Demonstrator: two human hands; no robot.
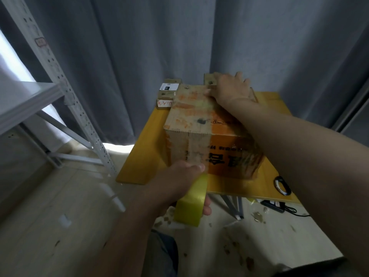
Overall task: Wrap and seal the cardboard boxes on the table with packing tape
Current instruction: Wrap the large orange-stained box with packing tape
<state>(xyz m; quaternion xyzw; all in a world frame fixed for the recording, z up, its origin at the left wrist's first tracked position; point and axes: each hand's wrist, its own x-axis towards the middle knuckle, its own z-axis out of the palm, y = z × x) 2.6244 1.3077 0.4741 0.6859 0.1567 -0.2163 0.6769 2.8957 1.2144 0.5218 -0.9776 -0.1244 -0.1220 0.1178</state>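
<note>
A large cardboard box (pixel 191 116) with orange print and black characters stands on the small yellow table (pixel 143 156). A strip of clear tape runs over its top and down its near side. My left hand (pixel 179 182) grips a yellow roll of packing tape (pixel 191 204) just below the box's near face, at the table's front edge. My right hand (pixel 231 88) lies on the far end of the box top, fingers pressing down on the tape there.
Smaller cardboard boxes (pixel 165 94) sit behind the big one at the table's back, one with a white label. A black and white ring-shaped object (pixel 282 185) lies at the table's right front. A white metal shelf rack (pixel 60 92) stands at the left. Grey curtains hang behind.
</note>
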